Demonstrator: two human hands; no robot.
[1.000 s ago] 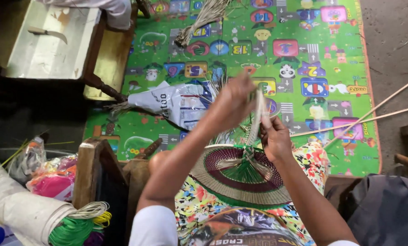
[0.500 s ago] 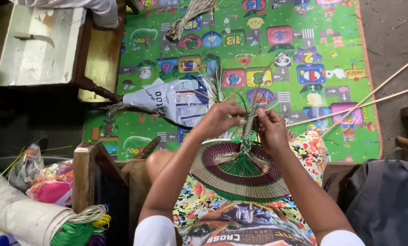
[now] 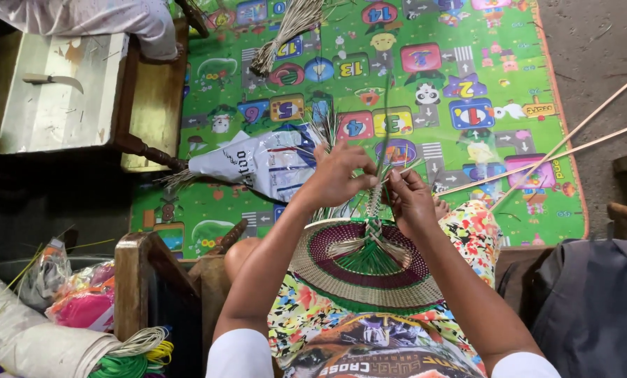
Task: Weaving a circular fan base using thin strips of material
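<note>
Soft, even daylight lit the bright green patterned foam play mat (image 3: 467,105), which stayed sharp with no glare. The left side fell into deep shadow under the worn pale wooden bench (image 3: 54,98). Straight lines bowed slightly towards the edges.

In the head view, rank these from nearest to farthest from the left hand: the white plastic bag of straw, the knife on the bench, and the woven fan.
From the left hand:
1. Woven fan, just below it, on the lap.
2. White plastic bag of straw, to its left on the green mat.
3. Knife, far upper left on the white bench.
</note>
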